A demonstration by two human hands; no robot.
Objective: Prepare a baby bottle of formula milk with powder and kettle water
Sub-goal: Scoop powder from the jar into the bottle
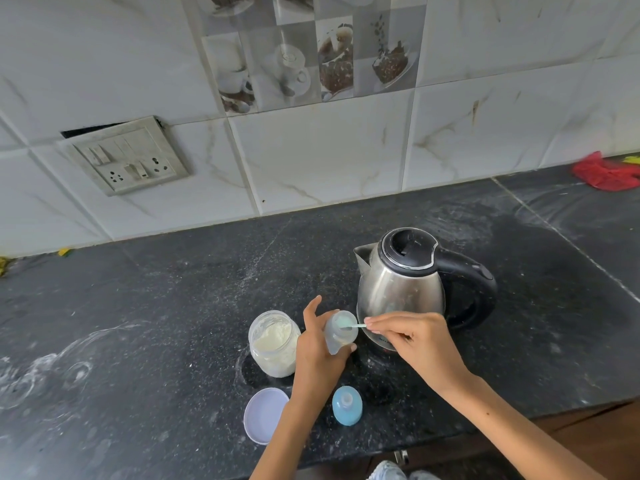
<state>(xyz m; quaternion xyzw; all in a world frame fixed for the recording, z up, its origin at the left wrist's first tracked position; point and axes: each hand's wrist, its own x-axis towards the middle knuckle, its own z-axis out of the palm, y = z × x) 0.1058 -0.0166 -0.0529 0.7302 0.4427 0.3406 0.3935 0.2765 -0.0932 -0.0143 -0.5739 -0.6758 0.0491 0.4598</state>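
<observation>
My left hand grips the small clear baby bottle, lifted off the counter and tilted toward the right. My right hand pinches a pale green scoop by its handle, its bowl over the bottle's open mouth. The open jar of white formula powder stands just left of my left hand. The steel kettle with black lid and handle stands behind my right hand, spout pointing left. The bottle's blue teat cap rests on the counter near the front edge.
The jar's round lilac lid lies at the front edge of the black stone counter. A switch and socket plate sits on the tiled wall. A red bag lies at the far right. Powder smears mark the counter's left side.
</observation>
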